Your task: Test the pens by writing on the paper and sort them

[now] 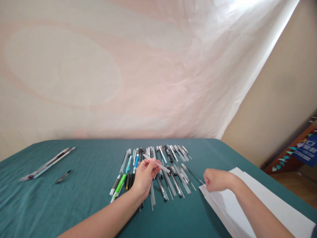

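Note:
My left hand is closed, pinching a clear, frosted pen barrel between thumb and fingers above a spread of pens. The barrel slants down to the right and looks hollow. At the right, my right hand is curled in a fist over the corner of some white paper. A thin dark pen refill runs from the pens up to its fingers; the grip itself is hidden. Below and around my left hand lie pens and clear barrels in rough rows, among them a green pen and a blue pen.
On the left of the green cloth lie a long clear packet and a small dark pen piece. A pale hanging sheet stands behind the table. Beyond its right edge is a blue printed item.

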Tool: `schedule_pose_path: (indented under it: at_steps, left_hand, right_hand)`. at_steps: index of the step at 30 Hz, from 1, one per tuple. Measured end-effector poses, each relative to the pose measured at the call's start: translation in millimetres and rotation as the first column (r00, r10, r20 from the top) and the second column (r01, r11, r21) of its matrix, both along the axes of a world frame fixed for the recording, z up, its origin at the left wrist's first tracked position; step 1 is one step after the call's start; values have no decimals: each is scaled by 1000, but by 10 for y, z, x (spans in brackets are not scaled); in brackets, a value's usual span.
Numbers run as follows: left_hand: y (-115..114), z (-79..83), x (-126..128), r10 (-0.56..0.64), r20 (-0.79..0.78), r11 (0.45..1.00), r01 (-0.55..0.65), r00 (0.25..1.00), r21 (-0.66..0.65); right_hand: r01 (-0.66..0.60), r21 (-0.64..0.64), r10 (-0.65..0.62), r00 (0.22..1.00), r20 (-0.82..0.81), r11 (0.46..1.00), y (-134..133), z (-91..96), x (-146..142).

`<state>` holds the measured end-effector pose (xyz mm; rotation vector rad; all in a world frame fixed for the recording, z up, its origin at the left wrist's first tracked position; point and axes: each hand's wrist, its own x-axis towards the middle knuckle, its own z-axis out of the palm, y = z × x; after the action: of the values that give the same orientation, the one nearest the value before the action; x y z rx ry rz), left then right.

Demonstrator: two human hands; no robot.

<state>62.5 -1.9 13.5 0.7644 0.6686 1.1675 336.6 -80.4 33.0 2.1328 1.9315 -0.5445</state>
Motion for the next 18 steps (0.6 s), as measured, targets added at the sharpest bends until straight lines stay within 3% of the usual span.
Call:
schedule_pose_path:
  at_steps: [5, 11, 18]
  left_hand:
    - [1, -1, 9, -6, -7, 1000, 6, 1000, 5]
    - [-20, 2, 6, -25, -17, 1000, 25, 1000, 0]
    - [-141, 26, 22, -104, -63, 994, 106, 993, 39]
  right_hand:
    - [-42, -4, 41, 992, -116, 999, -18, 23, -55]
    - [-35, 133, 61, 979, -196, 991, 24, 70, 116]
    - [8, 90, 21, 945, -325, 996, -110, -138, 290]
